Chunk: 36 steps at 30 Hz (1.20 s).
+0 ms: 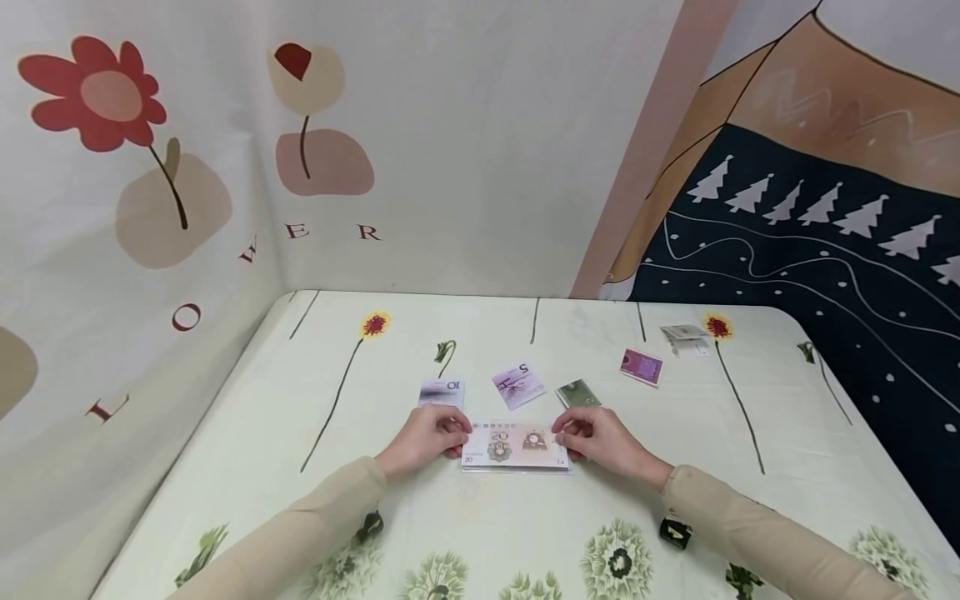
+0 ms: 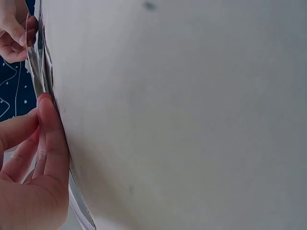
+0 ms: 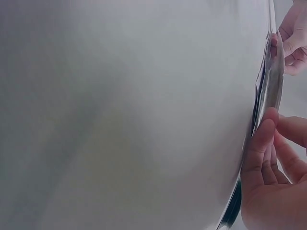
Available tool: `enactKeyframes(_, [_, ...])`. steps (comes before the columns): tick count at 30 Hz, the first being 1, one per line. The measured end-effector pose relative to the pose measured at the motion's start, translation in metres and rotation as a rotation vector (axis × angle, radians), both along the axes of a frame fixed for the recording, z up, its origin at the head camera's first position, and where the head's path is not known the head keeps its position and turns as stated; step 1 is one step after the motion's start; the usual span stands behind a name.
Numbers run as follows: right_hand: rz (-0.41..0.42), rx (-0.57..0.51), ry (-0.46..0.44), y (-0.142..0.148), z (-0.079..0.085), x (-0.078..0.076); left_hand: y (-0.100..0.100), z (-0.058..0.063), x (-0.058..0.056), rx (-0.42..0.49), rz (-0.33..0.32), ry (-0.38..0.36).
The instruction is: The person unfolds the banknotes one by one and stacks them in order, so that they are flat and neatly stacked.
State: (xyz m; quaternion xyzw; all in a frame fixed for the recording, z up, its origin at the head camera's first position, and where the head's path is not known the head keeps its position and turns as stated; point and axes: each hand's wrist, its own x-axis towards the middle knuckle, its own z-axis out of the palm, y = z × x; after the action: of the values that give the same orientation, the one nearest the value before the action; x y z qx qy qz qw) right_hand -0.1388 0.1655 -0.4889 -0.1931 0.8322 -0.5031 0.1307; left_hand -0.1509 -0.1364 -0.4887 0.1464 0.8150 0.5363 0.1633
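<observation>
1. 20 note [image 1: 517,454], left end: the left hand [image 1: 423,433] pinches it, thumb against fingers. The 10 note [image 1: 442,390] lies just beyond that hand.
2. Middle: we place the 20 note at the table's [image 1: 517,521] centre, held level between both hands. A second edge shows at its near side; we suspect layers, count unclear. The 5 note [image 1: 518,386] lies beyond. We judge the 20 note light, thin, bendy, easily creased, its layers apt to slide.
3. Right end: the right hand [image 1: 603,437] pinches it too, the green note [image 1: 576,392] just beyond. We favour these short ends for an even hold.
4. Farther right: the magenta note [image 1: 641,367], then the grey note [image 1: 684,337], apparently folded.
</observation>
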Motion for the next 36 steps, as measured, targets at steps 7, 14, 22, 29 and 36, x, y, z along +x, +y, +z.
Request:
enactKeyframes(7, [0.002, 0.032, 0.012, -0.0003, -0.0008, 0.0003, 0.0014, -0.0004, 0.0004, -0.006, 0.010, -0.004])
enactKeyframes(14, [0.006, 0.068, 0.046, -0.0002, -0.0010, -0.0005, 0.0023, 0.0001, 0.0012, -0.001, 0.003, -0.001])
enactKeyframes(22, [0.021, 0.136, 0.110, -0.0007, -0.0021, -0.0032, 0.0033, 0.0023, 0.0007, -0.014, -0.007, 0.000])
enactKeyframes(29, [0.023, 0.152, 0.145, -0.0006, -0.0024, -0.0054, 0.0027, 0.0018, -0.0008, -0.011, -0.017, -0.003])
enactKeyframes(36, [0.021, 0.165, 0.146, -0.0012, -0.0006, -0.0051, 0.0028, 0.0024, -0.0017, -0.014, -0.029, -0.018])
